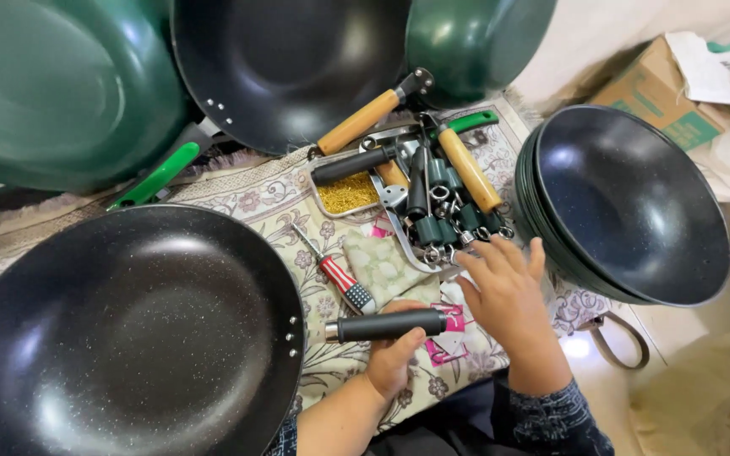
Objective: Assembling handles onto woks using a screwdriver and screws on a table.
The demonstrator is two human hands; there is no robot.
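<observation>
While dark non-stick woks crowd a patterned cloth (272, 198), a person seated at its near edge works at fitting handles to pans. Largest is the wok (128, 338) at near left, its rivet holes facing the hands; a stack of woks (635, 203) tilts at right, another black wok (289, 67) and two green pan backs (52, 84) stand at the far side. Between them lies a heap of loose handles (433, 181), wooden and black, beside a tray of small brass screws (348, 192) and a red-striped screwdriver (335, 274). The left hand (394, 355) curls under a black handle (386, 325), its metal end pointing at the near wok. The right hand (504, 291), fingers spread, presses on the near edge of the heap. By the look of it, the handle is picked but not yet mounted; seating it would call for lining its end up with the rivet holes, then a screw and the driver.
</observation>
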